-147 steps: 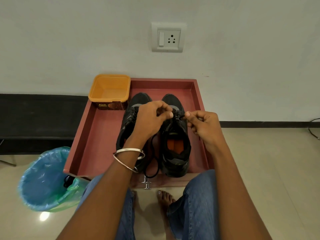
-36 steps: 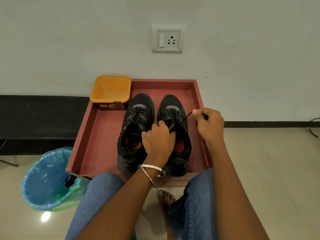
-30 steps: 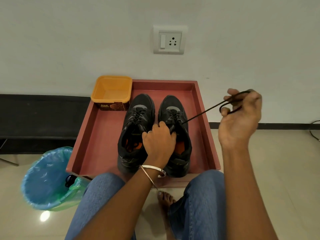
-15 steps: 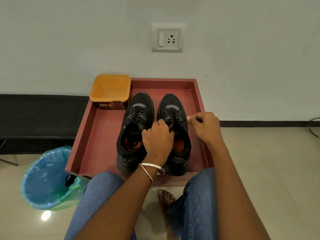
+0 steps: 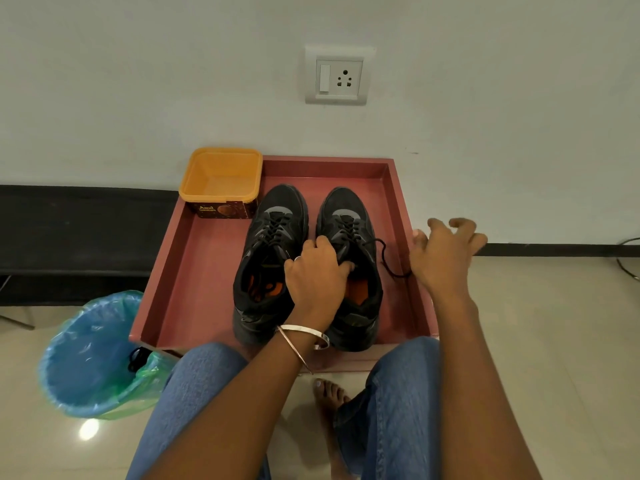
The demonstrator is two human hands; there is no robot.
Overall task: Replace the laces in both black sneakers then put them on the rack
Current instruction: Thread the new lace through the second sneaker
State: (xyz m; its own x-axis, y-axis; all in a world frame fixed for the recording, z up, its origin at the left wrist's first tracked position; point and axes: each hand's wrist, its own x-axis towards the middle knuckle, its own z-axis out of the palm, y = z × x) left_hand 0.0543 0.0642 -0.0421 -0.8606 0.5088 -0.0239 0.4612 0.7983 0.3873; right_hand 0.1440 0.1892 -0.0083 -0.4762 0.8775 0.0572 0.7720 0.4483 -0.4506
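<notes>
Left hand (image 5: 317,271) gripped right black lace-up sneaker (image 5: 349,268) steady; right hand (image 5: 446,254) splayed empty beside thin black lace (image 5: 389,263).

Red tray (image 5: 194,271) (floor-level): two black sneakers (image 5: 273,237), orange tub (image 5: 221,178).
</notes>
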